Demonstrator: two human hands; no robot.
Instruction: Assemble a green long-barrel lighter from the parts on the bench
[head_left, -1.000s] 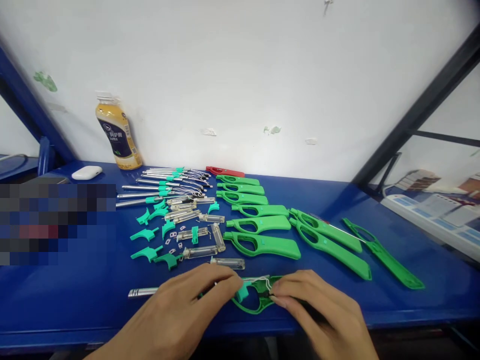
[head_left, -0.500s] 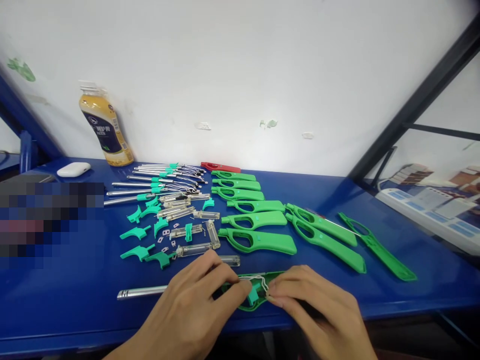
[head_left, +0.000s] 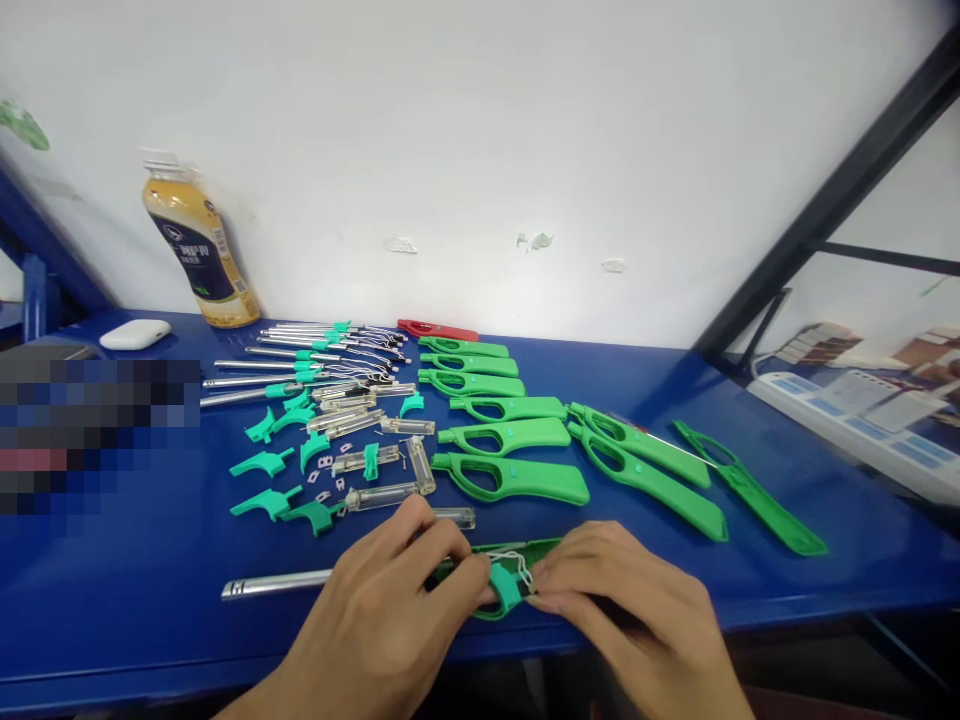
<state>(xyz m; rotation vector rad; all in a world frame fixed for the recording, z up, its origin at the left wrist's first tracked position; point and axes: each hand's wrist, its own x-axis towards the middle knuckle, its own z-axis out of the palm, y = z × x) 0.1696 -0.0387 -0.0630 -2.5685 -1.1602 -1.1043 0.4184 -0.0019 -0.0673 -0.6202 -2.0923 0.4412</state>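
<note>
Teal trigger (head_left: 505,588) turned | left fingers (head_left: 471,582) pinch it; right fingers (head_left: 559,578), seemingly wires (head_left: 528,574) | blue table (head_left: 142,570), white wall (head_left: 465,130)

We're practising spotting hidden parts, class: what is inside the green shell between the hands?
White wires show inside the shell, and a teal trigger lies in or over it. The left hand covers the shell's front end, the right hand most of its handle; contents there are hidden.

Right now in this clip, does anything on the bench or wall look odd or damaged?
One red lighter casing lies at the back beyond the green lighter casings, the odd color out. The white wall behind has small ragged patches, perhaps peeling paint.
</note>
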